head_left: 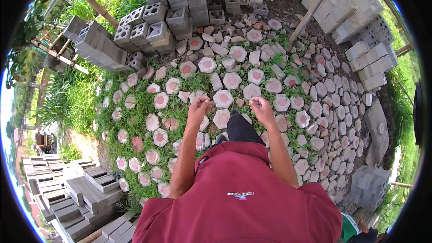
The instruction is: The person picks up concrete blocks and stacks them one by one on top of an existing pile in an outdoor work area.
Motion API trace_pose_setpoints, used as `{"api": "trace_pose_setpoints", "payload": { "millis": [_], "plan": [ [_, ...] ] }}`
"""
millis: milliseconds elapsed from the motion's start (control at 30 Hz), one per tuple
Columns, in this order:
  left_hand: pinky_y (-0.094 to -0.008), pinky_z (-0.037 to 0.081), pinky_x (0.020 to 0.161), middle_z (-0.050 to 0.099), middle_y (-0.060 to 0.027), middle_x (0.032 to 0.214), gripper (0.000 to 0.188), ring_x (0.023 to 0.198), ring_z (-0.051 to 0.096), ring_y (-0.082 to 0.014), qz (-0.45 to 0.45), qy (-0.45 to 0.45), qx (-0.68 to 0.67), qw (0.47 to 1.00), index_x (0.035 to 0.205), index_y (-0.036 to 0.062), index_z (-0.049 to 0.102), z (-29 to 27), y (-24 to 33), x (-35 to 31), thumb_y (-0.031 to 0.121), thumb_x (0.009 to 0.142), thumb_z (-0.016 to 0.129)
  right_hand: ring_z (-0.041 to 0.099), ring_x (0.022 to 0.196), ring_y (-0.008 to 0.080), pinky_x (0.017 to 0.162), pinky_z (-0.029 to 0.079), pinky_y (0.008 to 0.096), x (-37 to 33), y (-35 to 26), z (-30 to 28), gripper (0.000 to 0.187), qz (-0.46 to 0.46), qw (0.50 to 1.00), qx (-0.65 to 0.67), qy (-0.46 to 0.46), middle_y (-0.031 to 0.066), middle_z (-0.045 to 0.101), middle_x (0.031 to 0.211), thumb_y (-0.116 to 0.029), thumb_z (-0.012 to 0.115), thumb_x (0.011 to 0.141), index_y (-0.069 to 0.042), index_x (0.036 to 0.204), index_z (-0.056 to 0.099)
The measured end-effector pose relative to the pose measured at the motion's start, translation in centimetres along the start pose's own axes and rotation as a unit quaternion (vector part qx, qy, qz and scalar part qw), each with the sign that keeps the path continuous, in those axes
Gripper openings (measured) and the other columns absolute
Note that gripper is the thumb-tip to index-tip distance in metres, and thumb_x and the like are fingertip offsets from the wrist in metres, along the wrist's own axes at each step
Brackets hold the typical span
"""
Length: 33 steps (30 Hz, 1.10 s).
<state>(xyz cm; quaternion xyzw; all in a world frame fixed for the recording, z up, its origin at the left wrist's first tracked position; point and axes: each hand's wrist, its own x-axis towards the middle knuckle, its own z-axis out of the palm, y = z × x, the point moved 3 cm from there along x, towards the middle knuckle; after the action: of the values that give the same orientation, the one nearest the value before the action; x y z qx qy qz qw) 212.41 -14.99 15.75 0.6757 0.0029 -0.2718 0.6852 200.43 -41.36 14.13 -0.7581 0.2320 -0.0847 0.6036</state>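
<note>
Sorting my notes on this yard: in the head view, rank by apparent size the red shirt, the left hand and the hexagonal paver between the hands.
1. red shirt, inflated by nearness
2. left hand
3. hexagonal paver, slightly smaller, but farther away, so unsure

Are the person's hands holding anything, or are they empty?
Empty, it seems. Left hand and right hand hang loosely curled over the hexagonal pavers, with nothing visible in the fingers.

Grey block stacks [180, 9], bamboo pole [90, 0], grass [67, 99]
</note>
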Motion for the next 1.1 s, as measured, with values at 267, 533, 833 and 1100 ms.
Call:
{"api": "trace_pose_setpoints", "payload": {
  "millis": [267,533,833,1100],
  "plan": [
    [-0.0257,0.048,0.072,0.068,-0.0032,0.096,0.019,0.083,0.062,-0.0100,-0.025,0.034,-0.052,0.998,0.106,0.0052,0.061,-2.1,2.9,13.0,0.020,0.095,0.057,0.062,0.072,0.0125,0.068,0.049,0.0269,14.7,0.4,0.9,0.023,0.015,1.000,-0.001,0.015,0.0054,0.066,0.079,-0.021,0.065,0.088,0.000,0.095,0.065],
    [-0.0279,0.048,0.076,0.066,-0.0020,0.100,0.019,0.089,0.061,-0.0101,-0.014,-0.003,0.014,1.000,0.106,0.0081,0.061,-1.1,11.2,30.3,0.023,0.095,0.057,0.063,0.071,0.0143,0.068,0.050,0.0287,34.0,-4.5,-0.4,0.030,-0.007,0.999,0.047,0.017,0.0080,0.067,0.083,-0.025,0.066,0.088,0.001,0.103,0.063],
    [-0.0273,0.048,0.077,0.066,-0.0041,0.103,0.024,0.092,0.061,-0.0121,-0.017,0.021,-0.044,0.999,0.111,0.0063,0.061,0.9,17.0,42.2,0.023,0.095,0.057,0.064,0.078,0.0144,0.072,0.050,0.0285,45.1,-10.0,-0.9,0.032,-0.027,0.995,-0.090,-0.023,0.0085,0.068,0.086,-0.026,0.066,0.088,0.001,0.105,0.062],
    [-0.0272,0.050,0.077,0.067,-0.0051,0.101,0.023,0.092,0.062,-0.0128,-0.056,0.069,-0.128,0.988,0.110,0.0064,0.061,1.3,16.6,54.0,0.023,0.094,0.057,0.064,0.081,0.0169,0.075,0.051,0.0302,55.3,-7.8,-1.7,0.034,0.031,0.983,-0.159,-0.085,0.0112,0.068,0.092,-0.024,0.065,0.088,0.002,0.109,0.061]
  ]
}}
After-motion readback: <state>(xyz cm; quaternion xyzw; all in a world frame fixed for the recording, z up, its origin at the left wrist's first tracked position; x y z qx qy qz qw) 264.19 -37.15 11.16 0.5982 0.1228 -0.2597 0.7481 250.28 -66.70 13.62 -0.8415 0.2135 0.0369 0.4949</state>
